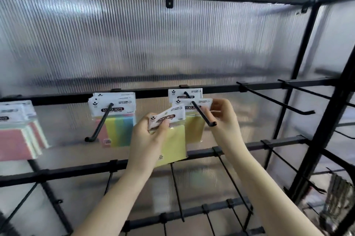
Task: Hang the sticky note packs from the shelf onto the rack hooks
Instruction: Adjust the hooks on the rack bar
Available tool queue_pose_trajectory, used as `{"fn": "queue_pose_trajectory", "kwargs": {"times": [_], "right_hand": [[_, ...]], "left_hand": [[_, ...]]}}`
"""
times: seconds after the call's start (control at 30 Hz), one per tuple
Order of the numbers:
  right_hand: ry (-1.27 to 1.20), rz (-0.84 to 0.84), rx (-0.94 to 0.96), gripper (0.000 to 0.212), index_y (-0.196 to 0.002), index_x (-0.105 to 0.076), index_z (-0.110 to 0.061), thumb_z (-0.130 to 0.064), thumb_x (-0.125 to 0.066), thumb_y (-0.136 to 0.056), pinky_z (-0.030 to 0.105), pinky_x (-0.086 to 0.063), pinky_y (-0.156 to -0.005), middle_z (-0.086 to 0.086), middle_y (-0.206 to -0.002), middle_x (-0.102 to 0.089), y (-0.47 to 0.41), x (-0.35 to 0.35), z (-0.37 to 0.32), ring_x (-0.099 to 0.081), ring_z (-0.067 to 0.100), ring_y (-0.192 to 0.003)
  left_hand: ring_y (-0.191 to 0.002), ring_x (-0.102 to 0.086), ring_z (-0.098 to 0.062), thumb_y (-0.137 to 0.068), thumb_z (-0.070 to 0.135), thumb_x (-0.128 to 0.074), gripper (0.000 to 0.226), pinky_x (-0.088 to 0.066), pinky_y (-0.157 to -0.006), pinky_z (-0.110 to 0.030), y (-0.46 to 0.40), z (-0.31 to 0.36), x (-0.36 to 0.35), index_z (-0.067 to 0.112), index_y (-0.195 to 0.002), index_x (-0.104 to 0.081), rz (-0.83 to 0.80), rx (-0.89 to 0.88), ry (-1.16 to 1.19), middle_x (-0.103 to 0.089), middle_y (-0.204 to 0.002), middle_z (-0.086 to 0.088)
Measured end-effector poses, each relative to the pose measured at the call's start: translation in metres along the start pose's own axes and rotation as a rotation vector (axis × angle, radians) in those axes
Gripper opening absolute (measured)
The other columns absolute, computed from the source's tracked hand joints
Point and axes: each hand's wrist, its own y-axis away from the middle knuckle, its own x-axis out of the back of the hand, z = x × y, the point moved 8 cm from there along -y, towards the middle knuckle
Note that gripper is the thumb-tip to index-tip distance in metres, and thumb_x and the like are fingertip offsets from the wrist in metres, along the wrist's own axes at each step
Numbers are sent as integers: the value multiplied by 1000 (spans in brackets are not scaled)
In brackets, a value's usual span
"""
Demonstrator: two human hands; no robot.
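Note:
My left hand (148, 139) grips a yellow sticky note pack (172, 139) by its white header, tilted, just left of a black rack hook (201, 112). Two yellow packs (194, 105) hang on that hook. My right hand (223, 114) pinches the header of the front hanging pack, beside the hook's tip. Left of this, a hook (100, 124) carries several multicolour packs (117, 118). More pink and pastel packs (17, 130) hang at the far left.
Black crossbars (76, 170) run across the rack in front of a ribbed translucent panel (153, 43). Bare hooks (278, 101) stick out at the right and along the lower bars (176, 187). A black upright post (326, 120) stands at the right.

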Motion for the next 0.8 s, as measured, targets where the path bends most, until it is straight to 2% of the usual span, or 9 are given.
{"fn": "queue_pose_trajectory", "kwargs": {"times": [0.07,0.27,0.37,0.43,0.5,0.6,0.7,0.77,0.8], "right_hand": [[12,18,-21,22,-107,-50,-21,-24,-63,-90,8,-47,-69,-14,-97,-59,-6,-3,11,-57,-14,-81],[49,127,-24,16,-106,-53,-17,-16,-60,-92,9,-44,-70,-12,-92,-57,-5,3,27,-56,-1,-84],[-4,194,54,11,-104,-54,-15,-8,-53,-95,7,-43,-71,-12,-91,-56,3,17,14,-58,5,-87],[-78,201,172,9,-100,-54,-19,-13,-49,-97,18,-47,-71,-13,-88,-58,12,24,-7,-60,13,-84],[-154,155,322,10,-98,-53,-25,-22,-43,-97,22,-47,-64,-13,-85,-59,25,29,-36,-59,10,-76],[-207,23,495,17,-96,-55,-23,-32,-41,-99,19,-43,-57,-10,-81,-59,44,29,-75,-57,10,-67],[-223,-131,544,32,-93,-57,-20,-46,-38,-99,21,-40,-54,-5,-76,-57,55,23,-99,-53,12,-62],[-201,-173,550,36,-88,-55,-19,-50,-40,-97,23,-38,-50,3,-76,-56,60,21,-107,-49,11,-58],[-189,-175,541,35,-86,-54,-19,-50,-44,-95,23,-38,-48,5,-75,-55,62,22,-108,-49,11,-56]], "left_hand": [[-72,-62,8,-90,14,-62,15,-45,-65,-6,-6,-4,1,27,-82,-61,38,13,-22,-69,-76,17],[-67,-60,13,-89,11,-62,19,-44,-61,-4,-10,-13,7,26,-78,-61,137,30,-77,-67,-71,22],[-74,-64,3,-85,28,-68,5,-49,-66,-14,-3,-6,12,24,-85,-65,152,33,-12,-71,-78,21],[-84,-66,-6,-75,45,-67,26,-51,-75,-22,5,9,15,25,-91,-68,151,-10,91,-72,-88,14],[-89,-66,-11,-73,47,-65,25,-51,-81,-32,12,29,19,32,-92,-71,151,-89,196,-72,-90,10],[-85,-67,-18,-78,40,-64,16,-51,-77,-43,26,63,19,35,-91,-70,82,-197,232,-71,-86,9],[-77,-67,-22,-80,42,-67,18,-53,-65,-38,42,83,1,26,-90,-68,-116,-224,201,-70,-82,4],[-74,-65,-27,-79,51,-67,28,-52,-63,-39,53,88,-14,24,-88,-67,-182,-210,148,-68,-79,-1],[-72,-65,-24,-80,52,-66,28,-52,-63,-34,58,89,-21,25,-88,-66,-194,-213,117,-68,-78,0]]}}
